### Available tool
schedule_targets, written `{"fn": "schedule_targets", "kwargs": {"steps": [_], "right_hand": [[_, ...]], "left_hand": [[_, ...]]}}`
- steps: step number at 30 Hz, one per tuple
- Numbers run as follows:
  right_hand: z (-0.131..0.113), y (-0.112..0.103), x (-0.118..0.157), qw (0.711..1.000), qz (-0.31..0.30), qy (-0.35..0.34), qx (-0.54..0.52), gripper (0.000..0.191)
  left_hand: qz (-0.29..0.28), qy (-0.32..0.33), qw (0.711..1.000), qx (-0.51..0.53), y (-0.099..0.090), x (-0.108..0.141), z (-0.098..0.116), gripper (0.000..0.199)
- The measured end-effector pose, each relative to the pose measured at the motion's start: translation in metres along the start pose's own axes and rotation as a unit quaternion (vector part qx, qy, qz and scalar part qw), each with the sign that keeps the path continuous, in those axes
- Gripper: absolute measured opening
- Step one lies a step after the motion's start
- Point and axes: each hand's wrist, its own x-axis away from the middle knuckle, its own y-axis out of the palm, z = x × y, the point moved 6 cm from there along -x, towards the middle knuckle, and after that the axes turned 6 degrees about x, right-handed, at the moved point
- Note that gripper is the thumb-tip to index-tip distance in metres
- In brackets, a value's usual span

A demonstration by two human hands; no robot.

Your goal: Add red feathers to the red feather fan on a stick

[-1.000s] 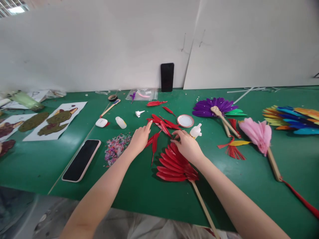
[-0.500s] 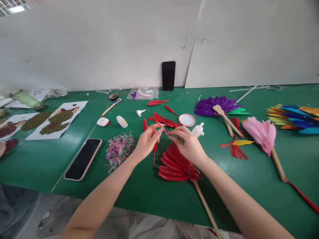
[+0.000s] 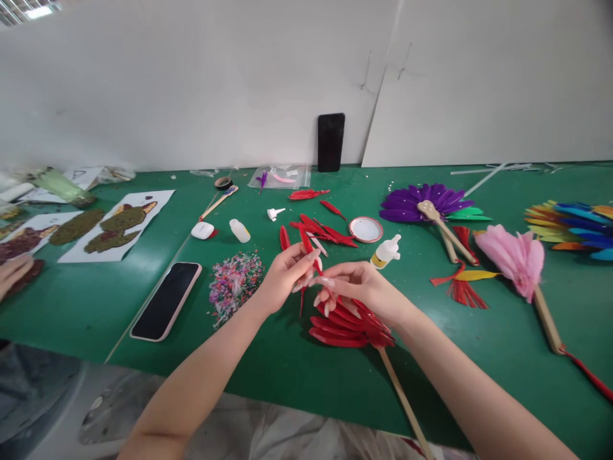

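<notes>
Between finger and thumb, my left hand (image 3: 290,271) grips a red feather (image 3: 306,241) whose tip points up. My right hand (image 3: 361,287) meets it at the feather's lower end, fingertips pinched there. Below my right hand lies a red feather fan (image 3: 335,332) with a wooden stick handle (image 3: 400,393). Loose red feathers (image 3: 330,231) lie just behind my hands, with a thin pale pink tool (image 3: 317,245) beside them. A white dish with a red rim (image 3: 366,229) and a glue bottle (image 3: 385,252) stand behind my right hand.
Colourful beads (image 3: 234,284), a pink-edged phone (image 3: 166,300) and a small white bottle (image 3: 239,230) lie to the left. Purple (image 3: 426,203) and pink (image 3: 512,259) feather fans lie right. A black phone (image 3: 330,142) leans on the wall. Another person's hand (image 3: 14,273) is at far left.
My hands have come down a little, and the feather now points up in my left hand. The pale tool now lies on the table. Another person's hand has appeared at far left.
</notes>
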Motion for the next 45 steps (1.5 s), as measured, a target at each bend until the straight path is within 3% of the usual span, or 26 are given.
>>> {"fn": "schedule_targets", "kwargs": {"steps": [6,19,25,33,37,45], "right_hand": [[0.009,0.016,0.003,0.985,-0.100,0.058,-0.128,0.010],[0.012,0.017,0.004,0.990,-0.084,0.070,-0.093,0.014],[0.010,0.018,0.005,0.987,-0.093,0.069,-0.108,0.020],[0.007,0.019,0.011,0.978,-0.161,0.089,-0.096,0.027],[0.009,0.023,0.011,0.979,-0.149,0.100,-0.099,0.031],[0.013,0.024,0.009,0.982,-0.107,0.118,-0.105,0.020]], "left_hand": [[-0.063,-0.069,0.993,0.078,0.012,0.008,-0.001,0.024],[-0.138,-0.058,0.982,0.112,0.018,0.011,-0.003,0.022],[-0.129,-0.067,0.982,0.123,0.020,0.011,-0.002,0.022],[-0.095,-0.054,0.983,0.148,0.014,0.008,0.001,0.023],[-0.096,-0.044,0.984,0.140,0.012,0.007,0.004,0.023],[-0.111,-0.041,0.985,0.125,0.014,0.009,0.005,0.023]]}}
